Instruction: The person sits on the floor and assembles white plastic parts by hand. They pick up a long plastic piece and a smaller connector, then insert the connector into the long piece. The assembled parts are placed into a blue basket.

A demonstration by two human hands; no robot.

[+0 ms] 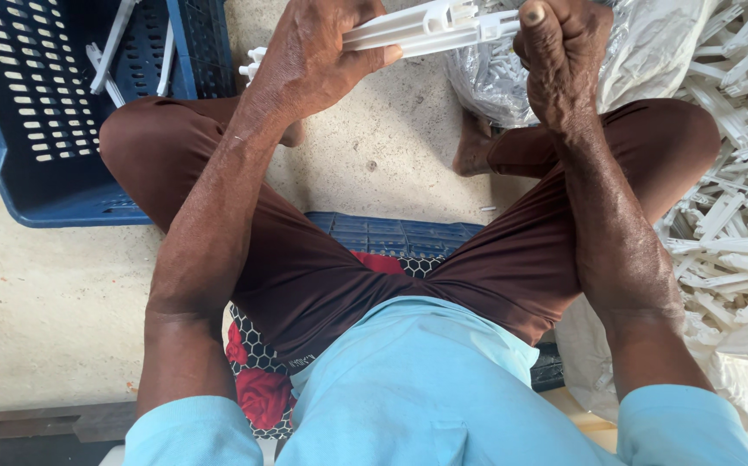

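Holding one long white plastic strip (417,30) across the top centre of the frame, both hands grip it at opposite ends.

Risks, as a judgement:
- Strip may flex or snap in the middle, since it is supported only at its ends and hangs unsupported over the concrete floor (374,155).
- Strip may slip from the right end, where the grip looks to rest mainly on fingertips and thumb.
- A dropped strip would land between the knees, well apart from the blue crate (37,181) in the upper left.

Left hand (309,60): closed narrowly around the strip's left end, fingers wrapped over it, a short stub of the strip showing past the knuckles.

Right hand (564,56): closed on the strip's right end, thumb raised along its edge; exact finger placement is probably hidden behind the hand.

Surroundings: a few white strips lie in the crate; a clear plastic bag (495,78) sits behind the right hand; a pile of white strips (736,173) fills the right edge.
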